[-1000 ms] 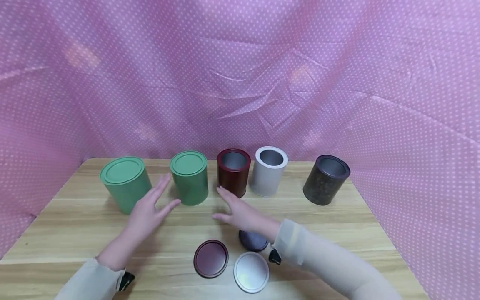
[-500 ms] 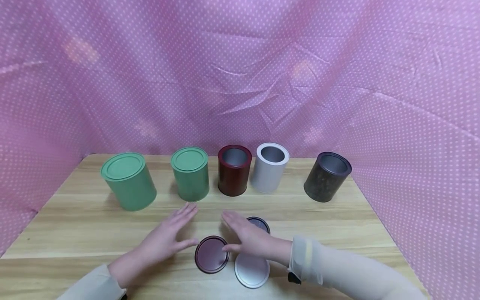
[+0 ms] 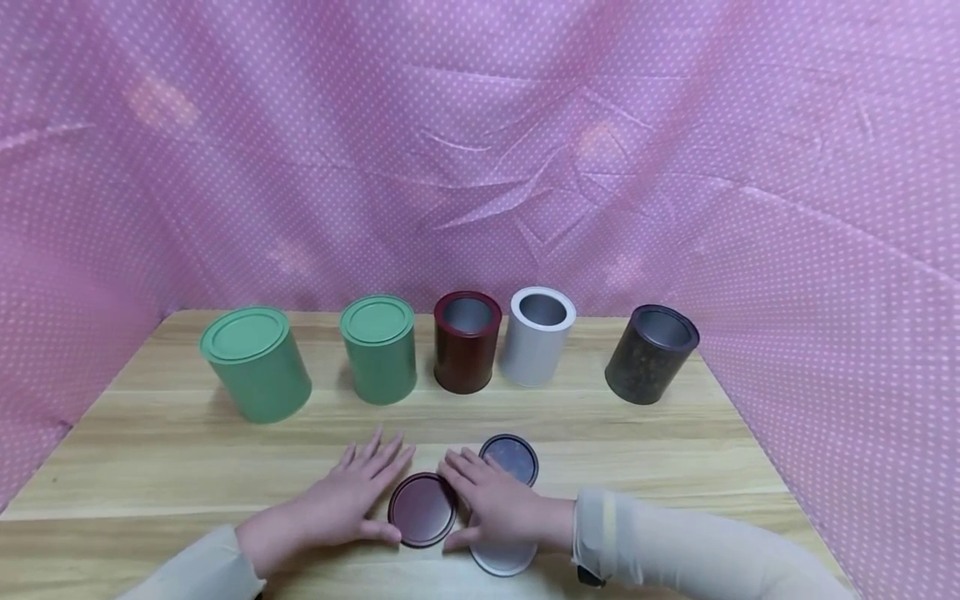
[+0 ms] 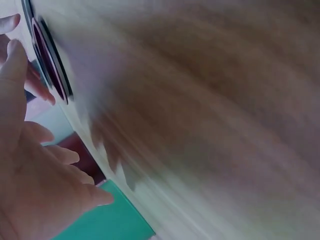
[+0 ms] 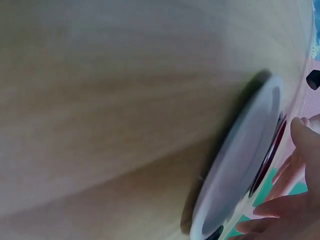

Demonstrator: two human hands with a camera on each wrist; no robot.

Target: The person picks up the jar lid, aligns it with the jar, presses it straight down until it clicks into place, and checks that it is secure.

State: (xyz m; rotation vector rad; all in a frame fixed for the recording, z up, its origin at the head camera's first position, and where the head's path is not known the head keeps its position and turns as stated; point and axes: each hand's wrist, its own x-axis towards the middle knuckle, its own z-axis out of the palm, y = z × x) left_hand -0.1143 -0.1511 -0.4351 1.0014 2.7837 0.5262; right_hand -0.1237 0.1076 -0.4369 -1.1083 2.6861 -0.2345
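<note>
Round dark-red lid (image 3: 422, 510), flat on pale wooden table (image 3: 637, 467) between left hand (image 3: 341, 502) and right hand (image 3: 501, 502); both hands with fingers extended, thumbs out, gripping nothing. Round silver-white lid (image 3: 504, 557), round dark-grey lid (image 3: 514, 457): each partly hidden by right hand.

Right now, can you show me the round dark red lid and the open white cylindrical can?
Round dark red lid (image 3: 422, 510), head view: middle of its upper face.
Open white cylindrical can (image 3: 536, 350), head view: front of its wall.
</note>
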